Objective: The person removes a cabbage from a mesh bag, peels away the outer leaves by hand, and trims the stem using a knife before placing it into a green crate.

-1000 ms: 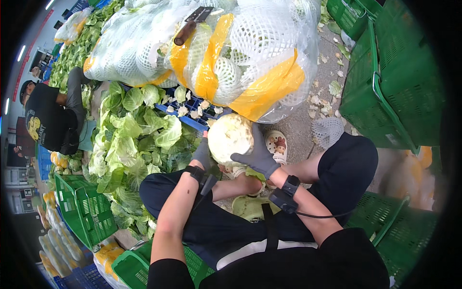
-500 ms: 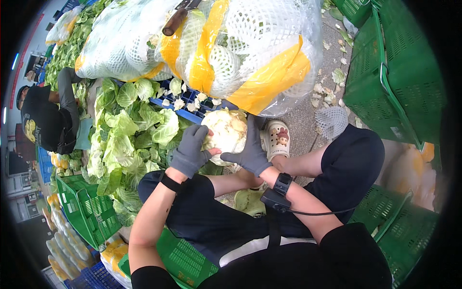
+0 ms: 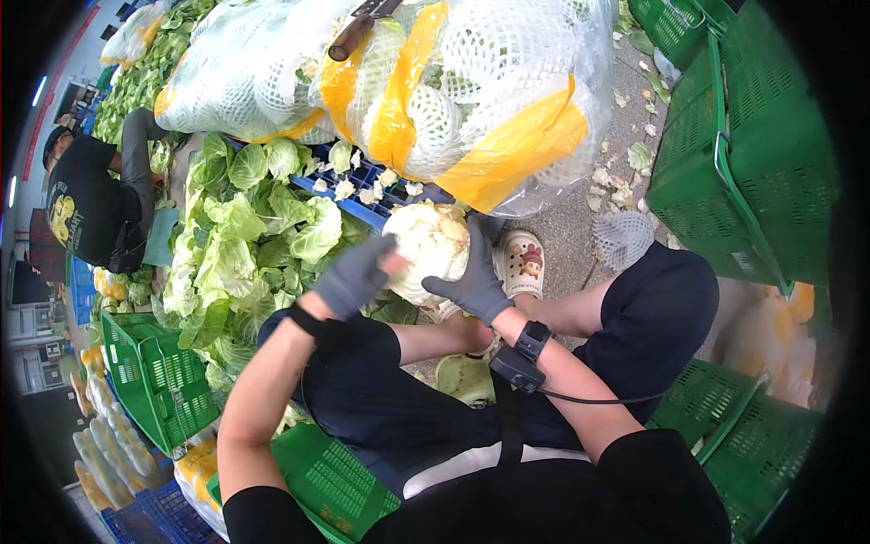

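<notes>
A whitish, yellow-tinged cauliflower is held above the ground between my legs. My right hand, in a grey glove with bare fingertips, is closed around its right and lower side, the thumb across the front. At its left edge is my left hand, gloved the same way and smeared by motion; whether its fingers press on the cauliflower I cannot make out. Past it, cauliflower scraps lie on a blue plastic crate. A wooden-handled knife rests on the clear bag of net-wrapped heads.
Loose green leaves are heaped to my left. Green crates stand at the right, another green crate at the left. A white foam net and scraps lie on the floor. A co-worker sits at the far left.
My left hand has drawn back left and down a little, its fingers now blurred. The cauliflower stays in my right hand, slightly turned. The view has shifted slightly.
</notes>
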Demonstrator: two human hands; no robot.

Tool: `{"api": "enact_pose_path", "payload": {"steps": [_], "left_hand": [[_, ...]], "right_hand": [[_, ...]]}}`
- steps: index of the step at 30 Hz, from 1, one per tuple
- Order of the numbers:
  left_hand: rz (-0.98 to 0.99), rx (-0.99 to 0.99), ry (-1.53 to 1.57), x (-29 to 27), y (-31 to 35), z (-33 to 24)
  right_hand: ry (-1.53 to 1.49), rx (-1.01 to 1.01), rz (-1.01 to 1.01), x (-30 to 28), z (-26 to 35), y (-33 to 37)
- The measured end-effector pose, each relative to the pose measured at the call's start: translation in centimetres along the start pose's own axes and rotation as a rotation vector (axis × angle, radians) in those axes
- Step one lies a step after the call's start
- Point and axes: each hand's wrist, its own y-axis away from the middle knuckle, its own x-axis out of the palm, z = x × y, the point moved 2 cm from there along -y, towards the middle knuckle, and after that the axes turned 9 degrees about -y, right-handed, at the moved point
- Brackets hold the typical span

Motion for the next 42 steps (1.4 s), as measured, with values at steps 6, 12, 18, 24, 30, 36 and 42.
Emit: {"api": "enact_pose_path", "payload": {"steps": [6, 12, 18, 24, 30, 36, 42], "left_hand": [[-0.465, -0.193, -0.800, -13.7, 2.5, 4.2], [-0.051, -0.005, -0.240, 1.4, 2.1, 2.5], [-0.185, -0.370, -0.105, 7.5, 0.5, -0.2], [-0.047, -0.478, -0.078, 5.4, -0.9, 0.1], [-0.047, -0.423, -0.140, 5.8, -0.2, 0.2], [-0.071, -0.408, -0.053, 5.8, 0.3, 1.3], [-0.211, -0.234, 0.252, 6.2, -0.7, 5.0]], "right_hand": [[-0.059, -0.039, 0.013, 0.0, -0.4, 0.2], [-0.001, 0.010, -0.025, 0.2, 1.5, -0.3], [0.405, -0.016, 0.548, -4.8, 10.4, -7.7], [0.074, -0.356, 0.048, -1.9, 20.6, -18.9], [0.132, 0.032, -0.101, 1.6, 22.5, -27.2], [-0.362, 0.158, -0.007, 1.0, 20.1, -29.2], [-0.681, 0.188, 0.521, -2.4, 17.1, -19.9]]}}
